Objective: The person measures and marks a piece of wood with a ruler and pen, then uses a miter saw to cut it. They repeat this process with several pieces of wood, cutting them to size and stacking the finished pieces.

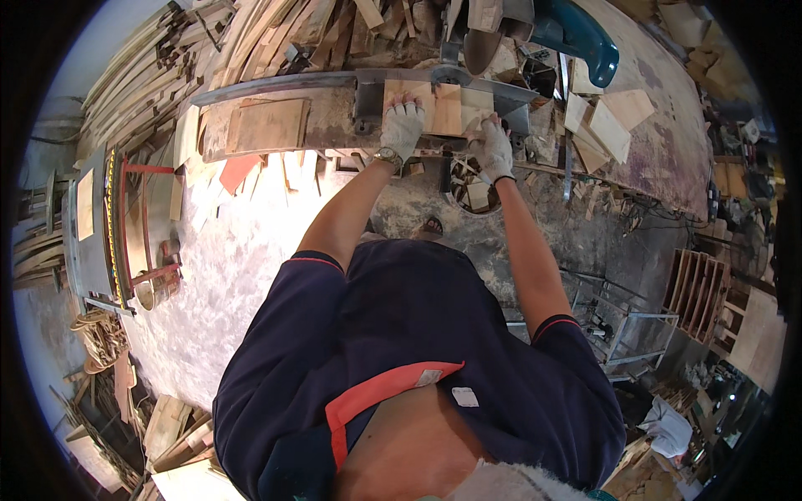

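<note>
**A:** Start at the left. What's there?

**B:** A grey machine [88,225] with red bars, standing on the dusty floor. Above it, long stacked timber strips [142,75]. Further in, a flat brown board [266,125] lies on the left part of the metal surface [334,134].

**A:** And the hands?

**B:** Both wear pale work gloves. The left hand [403,125] lies flat, fingers spread, on a pale wooden piece [447,108] lying on the surface, just beside the saw guard. There is a wristwatch [388,157] at that wrist. Its grip is apart, pressing down rather than closing around anything.

**A:** The right?

**B:** The right hand [494,149] rests on the near right edge of the same wood. Fingers look curled over the edge; whether the grip is truly clamped, I cannot tell.

**A:** Any labels?

**B:** Two small white rectangular tags [447,386] on the dark blue shirt, near its orange collar band.

**A:** Further right?

**B:** Cut wooden squares [614,121] loose on the surface, a teal machine housing [581,37] above, and a slatted wooden rack [697,292] near the right rim.
</note>
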Available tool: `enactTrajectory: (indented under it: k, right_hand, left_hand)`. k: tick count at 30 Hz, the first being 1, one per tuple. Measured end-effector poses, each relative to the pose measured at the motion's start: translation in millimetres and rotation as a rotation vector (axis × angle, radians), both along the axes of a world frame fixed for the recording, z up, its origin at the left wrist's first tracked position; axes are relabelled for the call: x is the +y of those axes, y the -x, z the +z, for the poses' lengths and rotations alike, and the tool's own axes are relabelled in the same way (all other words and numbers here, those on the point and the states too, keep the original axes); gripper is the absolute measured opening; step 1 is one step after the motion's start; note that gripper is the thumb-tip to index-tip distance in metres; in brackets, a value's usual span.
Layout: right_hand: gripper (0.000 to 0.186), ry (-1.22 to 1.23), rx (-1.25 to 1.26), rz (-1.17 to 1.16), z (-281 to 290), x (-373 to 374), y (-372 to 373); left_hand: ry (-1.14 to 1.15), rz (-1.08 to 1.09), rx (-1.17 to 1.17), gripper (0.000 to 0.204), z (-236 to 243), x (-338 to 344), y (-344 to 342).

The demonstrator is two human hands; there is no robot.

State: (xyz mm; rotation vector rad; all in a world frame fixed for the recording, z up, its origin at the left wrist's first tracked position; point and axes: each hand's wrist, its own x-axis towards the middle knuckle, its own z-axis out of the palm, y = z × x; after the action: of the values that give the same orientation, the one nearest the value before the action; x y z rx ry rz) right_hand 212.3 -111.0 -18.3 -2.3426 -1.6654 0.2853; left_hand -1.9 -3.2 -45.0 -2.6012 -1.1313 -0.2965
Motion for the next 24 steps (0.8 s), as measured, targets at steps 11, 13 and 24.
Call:
enactTrajectory:
  k: [11,13,24]
  right_hand:
    - [0.054,-0.159,0.44,0.006,23,-3,-8]
    - [0.043,-0.406,0.385,-0.102,54,-5,-25]
    - [0.037,-0.236,-0.063,0.361,384,70,-50]
  left_hand:
    - [0.01,-0.004,0.024,0.047,-2,16,40]
    - [0.003,-0.006,-0.001,0.047,-4,17,40]
    - [-0.013,-0.024,0.021,0.048,-4,16,33]
